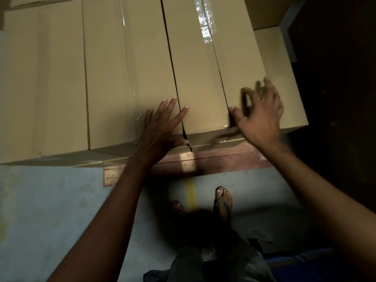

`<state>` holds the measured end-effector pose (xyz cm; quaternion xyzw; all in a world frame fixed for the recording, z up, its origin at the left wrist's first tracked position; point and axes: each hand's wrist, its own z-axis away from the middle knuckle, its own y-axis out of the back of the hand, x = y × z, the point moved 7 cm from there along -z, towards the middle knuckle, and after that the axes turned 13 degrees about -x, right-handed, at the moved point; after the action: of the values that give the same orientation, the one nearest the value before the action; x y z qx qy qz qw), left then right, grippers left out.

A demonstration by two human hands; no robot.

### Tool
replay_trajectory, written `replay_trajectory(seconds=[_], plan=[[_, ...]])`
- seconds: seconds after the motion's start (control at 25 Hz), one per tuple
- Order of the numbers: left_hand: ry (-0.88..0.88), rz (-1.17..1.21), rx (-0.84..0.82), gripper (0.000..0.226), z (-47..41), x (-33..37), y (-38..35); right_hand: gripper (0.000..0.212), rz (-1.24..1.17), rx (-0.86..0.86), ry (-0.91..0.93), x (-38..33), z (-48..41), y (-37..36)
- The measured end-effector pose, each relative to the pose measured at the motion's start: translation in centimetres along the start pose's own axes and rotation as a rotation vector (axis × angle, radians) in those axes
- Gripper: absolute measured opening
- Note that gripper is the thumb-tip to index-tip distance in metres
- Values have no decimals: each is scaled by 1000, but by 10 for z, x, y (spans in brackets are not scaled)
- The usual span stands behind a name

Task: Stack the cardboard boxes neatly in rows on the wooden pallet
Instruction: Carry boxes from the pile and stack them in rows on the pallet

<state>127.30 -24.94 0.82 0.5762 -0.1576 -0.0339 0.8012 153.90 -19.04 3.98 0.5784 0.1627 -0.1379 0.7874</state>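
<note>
Left grip (160, 127) lies flat with fingers spread, pressing on the middle box (109, 78) and the end box (195, 78) across the dark gap (173, 68) between them, thumb at the front edge. Right grip (258, 112) is motion-blurred, fingers loose and holding nothing, over the end box beside its tape seam (219, 74). Both boxes sit on the wooden pallet (223, 159) just below the grips. Stiff and smooth, these cartons probably slide more readily than they lift. Palms on the side walls or fingers under a bottom edge look surest, and the glossy tape may be slippery.
</note>
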Motion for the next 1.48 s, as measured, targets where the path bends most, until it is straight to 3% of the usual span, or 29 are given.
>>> replay_trajectory(seconds=[0.08, 0.2, 0.4, 0.52, 0.64, 0.72, 0.8, 0.88, 0.96, 1.04, 1.08, 1.16, 1.24, 1.28, 1.36, 1.48], plan=[[64, 65, -30, 111, 13, -13, 2, 73, 53, -19, 186, -42, 12, -16], [237, -27, 67, 115, 36, -42, 5, 102, 290, -168, 422, -88, 14, -56], [178, -110, 160, 110, 38, -53, -3, 115, 453, -140, 436, -93, 7, -79], [204, -4, 114, 108, 37, -55, -4, 120, 486, -154, 394, -93, 5, -78], [81, 235, -6, 110, 39, -65, -3, 125, 430, -235, 423, -121, 9, -81], [61, 457, 91, 102, 55, -83, 9, 121, 397, -266, 526, -156, 24, -90], [186, 432, 289, 79, 78, -113, 19, 112, 389, -313, 589, -187, 35, -105], [285, 358, 322, 65, 92, -133, 23, 104, 381, -354, 545, -207, 37, -118], [276, 427, 361, 55, 106, -148, 26, 98, 296, -332, 436, -223, 39, -122], [299, 384, 532, 42, 130, -177, 46, 94, 223, -285, 457, -252, 46, -127], [373, 309, 609, 40, 146, -201, 55, 96, 209, -276, 511, -273, 50, -133], [682, 278, 688, 49, 194, -273, 57, 105, 231, -311, 584, -316, 57, -160], [1014, 467, 634, 63, 238, -348, 36, 114, 346, -321, 592, -345, 55, -189], [1098, 612, 546, 67, 249, -373, 21, 114, 417, -306, 574, -350, 54, -200], [1076, 817, 383, 62, 249, -390, -2, 107, 492, -255, 536, -353, 57, -213], [1028, 856, 430, 51, 247, -375, -3, 95, 465, -206, 509, -347, 58, -211]])
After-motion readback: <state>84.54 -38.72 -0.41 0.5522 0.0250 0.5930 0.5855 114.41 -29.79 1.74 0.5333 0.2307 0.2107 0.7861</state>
